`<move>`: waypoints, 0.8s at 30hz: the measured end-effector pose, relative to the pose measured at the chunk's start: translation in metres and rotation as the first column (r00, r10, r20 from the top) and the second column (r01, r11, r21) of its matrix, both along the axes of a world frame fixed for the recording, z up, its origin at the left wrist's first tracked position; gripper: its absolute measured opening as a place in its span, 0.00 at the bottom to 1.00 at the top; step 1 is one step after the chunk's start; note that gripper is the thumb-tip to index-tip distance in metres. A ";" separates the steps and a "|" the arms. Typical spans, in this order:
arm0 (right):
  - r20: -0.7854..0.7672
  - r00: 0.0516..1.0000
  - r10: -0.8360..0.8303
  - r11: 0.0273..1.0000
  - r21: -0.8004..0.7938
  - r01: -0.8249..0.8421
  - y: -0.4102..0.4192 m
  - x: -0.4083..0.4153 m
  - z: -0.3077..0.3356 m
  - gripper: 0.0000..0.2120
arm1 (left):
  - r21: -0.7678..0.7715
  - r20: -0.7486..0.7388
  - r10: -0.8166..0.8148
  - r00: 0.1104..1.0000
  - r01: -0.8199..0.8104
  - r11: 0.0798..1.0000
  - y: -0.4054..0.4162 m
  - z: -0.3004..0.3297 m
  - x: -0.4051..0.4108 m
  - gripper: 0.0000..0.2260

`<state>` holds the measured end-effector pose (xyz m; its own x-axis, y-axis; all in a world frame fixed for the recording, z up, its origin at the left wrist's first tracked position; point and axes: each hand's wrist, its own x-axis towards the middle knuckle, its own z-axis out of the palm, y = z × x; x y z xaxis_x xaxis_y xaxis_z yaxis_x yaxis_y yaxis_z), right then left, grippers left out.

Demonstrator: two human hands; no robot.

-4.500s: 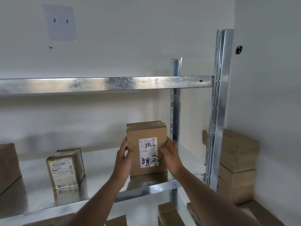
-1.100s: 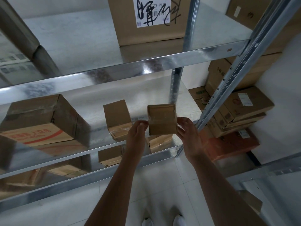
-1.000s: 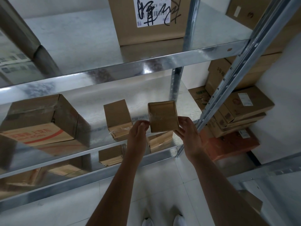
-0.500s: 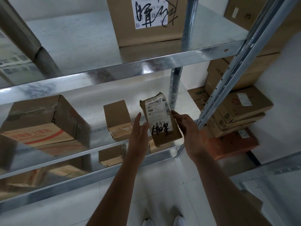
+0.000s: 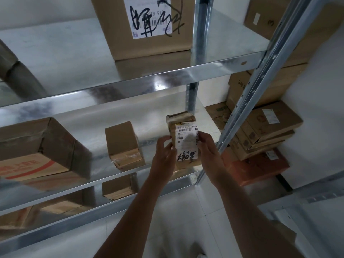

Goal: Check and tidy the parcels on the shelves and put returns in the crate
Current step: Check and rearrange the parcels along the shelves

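Note:
A small cardboard parcel [image 5: 184,140] with a white shipping label and black handwriting stands upright at the right end of the lower metal shelf [image 5: 152,116], label facing me. My left hand [image 5: 164,155] grips its left side and my right hand [image 5: 209,148] grips its right side. Its bottom edge is at the shelf's front rim; I cannot tell whether it rests there. A plain small box [image 5: 123,145] stands to its left. A bigger labelled box [image 5: 143,25] sits on the upper shelf [image 5: 55,58].
A large box with red print [image 5: 37,148] lies at the left of the lower shelf. More small boxes [image 5: 119,187] sit on the shelf below. A stack of cartons [image 5: 264,127] stands right of the upright post [image 5: 260,75]. White tiled floor lies beneath.
Earlier I held the big labelled box on the upper shelf. Within the last second I turned the small parcel from its plain side to its label side and stood it upright.

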<state>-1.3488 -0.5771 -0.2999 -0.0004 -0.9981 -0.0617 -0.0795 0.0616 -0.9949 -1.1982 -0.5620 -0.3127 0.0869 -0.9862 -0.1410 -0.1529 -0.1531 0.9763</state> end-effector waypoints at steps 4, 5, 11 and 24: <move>-0.191 0.980 -0.049 0.999 -0.024 0.045 -0.038 -0.013 -0.014 0.14 | 0.063 -0.029 -0.007 1.000 0.009 0.998 -0.026 -0.005 -0.017 0.12; -0.239 0.971 -0.015 1.000 0.006 0.017 -0.049 -0.018 -0.026 0.15 | 0.081 -0.040 -0.007 0.999 0.010 0.997 -0.032 -0.006 -0.022 0.12; -0.332 0.940 0.080 0.987 0.158 -0.028 -0.055 -0.031 -0.006 0.19 | 0.143 -0.065 0.010 0.998 -0.001 0.990 -0.075 -0.018 -0.046 0.11; -0.352 0.918 0.182 0.964 0.247 -0.097 -0.070 -0.029 -0.002 0.27 | 0.278 -0.017 0.049 0.999 -0.042 0.960 -0.094 -0.006 -0.058 0.14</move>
<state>-1.3775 -0.6476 -0.3015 0.0726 -0.9506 -0.3019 -0.4609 0.2364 -0.8554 -1.2559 -0.6559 -0.3186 0.1240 -0.9030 -0.4114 -0.1166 -0.4250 0.8977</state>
